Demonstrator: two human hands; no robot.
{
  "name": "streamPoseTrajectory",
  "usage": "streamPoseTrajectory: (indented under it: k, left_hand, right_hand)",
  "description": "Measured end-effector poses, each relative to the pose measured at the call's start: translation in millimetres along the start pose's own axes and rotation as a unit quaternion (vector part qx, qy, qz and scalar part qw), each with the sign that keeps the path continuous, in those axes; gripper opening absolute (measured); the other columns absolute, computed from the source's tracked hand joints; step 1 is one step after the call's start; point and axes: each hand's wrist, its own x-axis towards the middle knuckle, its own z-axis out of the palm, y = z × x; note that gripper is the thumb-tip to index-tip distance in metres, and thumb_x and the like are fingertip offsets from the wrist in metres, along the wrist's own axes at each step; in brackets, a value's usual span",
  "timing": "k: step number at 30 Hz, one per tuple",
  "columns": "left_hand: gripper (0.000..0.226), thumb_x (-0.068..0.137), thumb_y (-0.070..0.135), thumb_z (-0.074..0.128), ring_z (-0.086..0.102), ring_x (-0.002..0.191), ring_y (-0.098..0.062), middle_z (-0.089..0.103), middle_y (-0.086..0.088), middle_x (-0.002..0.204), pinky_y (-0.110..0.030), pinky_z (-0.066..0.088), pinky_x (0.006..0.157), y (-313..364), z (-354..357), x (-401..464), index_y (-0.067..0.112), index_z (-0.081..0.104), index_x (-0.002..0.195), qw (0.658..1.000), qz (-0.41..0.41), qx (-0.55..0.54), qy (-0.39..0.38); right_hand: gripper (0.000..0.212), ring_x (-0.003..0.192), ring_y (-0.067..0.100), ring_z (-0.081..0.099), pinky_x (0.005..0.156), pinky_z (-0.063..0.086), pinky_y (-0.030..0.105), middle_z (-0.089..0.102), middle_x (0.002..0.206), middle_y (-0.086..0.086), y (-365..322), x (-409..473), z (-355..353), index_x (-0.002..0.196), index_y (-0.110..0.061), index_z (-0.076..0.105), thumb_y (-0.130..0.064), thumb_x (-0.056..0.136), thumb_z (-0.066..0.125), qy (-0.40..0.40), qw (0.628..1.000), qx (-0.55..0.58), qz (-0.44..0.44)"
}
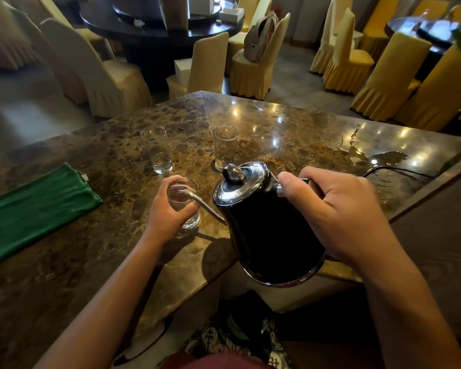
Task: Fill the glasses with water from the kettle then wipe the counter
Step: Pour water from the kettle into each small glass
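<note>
My right hand [338,209] grips the handle of a black gooseneck kettle [266,235] with a chrome lid, tilted to the left above the counter's near edge. Its thin spout tip sits over the mouth of a short clear glass [188,209], which my left hand [165,211] holds on the brown marble counter [117,235]. Two taller glasses stand farther back, one at the left [157,151] and one at the middle [225,146]. A folded green cloth [35,209] lies at the left of the counter.
A puddle of water [362,155] spreads over the counter's right side, next to a black cable [399,170]. Beyond the counter stand yellow-covered chairs [349,62] and dark round tables [157,25]. A raised ledge runs along the right.
</note>
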Motion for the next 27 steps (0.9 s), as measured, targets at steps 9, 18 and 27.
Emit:
streamPoseTrajectory:
  k: [9, 18, 27]
  left_hand:
    - [0.056, 0.081, 0.012, 0.081, 0.067, 0.101, -0.002, 0.067, 0.023, 0.105, -0.033, 0.060, 0.085, -3.6, 6.4, 0.3, 0.008, 0.051, 0.128, 0.999, 0.024, 0.023, 0.012]
    - [0.064, 0.073, 0.034, 0.081, 0.067, 0.101, -0.004, 0.068, 0.019, 0.106, -0.034, 0.059, 0.081, 2.4, 3.2, -2.0, 0.013, 0.051, 0.125, 1.000, 0.025, 0.009, 0.009]
    - [0.067, 0.073, 0.035, 0.081, 0.066, 0.106, -0.010, 0.068, 0.014, 0.108, -0.054, 0.060, 0.087, 1.9, 2.4, -1.7, 0.011, 0.050, 0.128, 1.000, 0.019, -0.006, 0.009]
  right_hand:
    - [0.055, 0.046, 0.007, 0.045, 0.046, 0.033, 0.025, 0.047, 0.049, -0.004, -7.5, 1.6, -9.4, 0.059, -0.023, 0.054, -0.064, 0.095, 0.046, -0.050, 0.998, -0.010, 0.044]
    - [0.064, 0.062, 0.014, 0.060, 0.054, 0.041, 0.027, 0.065, 0.067, -0.005, -19.4, 7.3, -8.1, 0.076, -0.019, 0.068, -0.072, 0.096, 0.039, -0.072, 0.995, -0.061, 0.041]
    - [0.061, 0.058, 0.008, 0.058, 0.050, 0.039, 0.021, 0.055, 0.052, -0.002, -25.2, 8.9, -8.1, 0.073, -0.023, 0.061, -0.077, 0.087, 0.038, -0.061, 0.993, -0.093, 0.040]
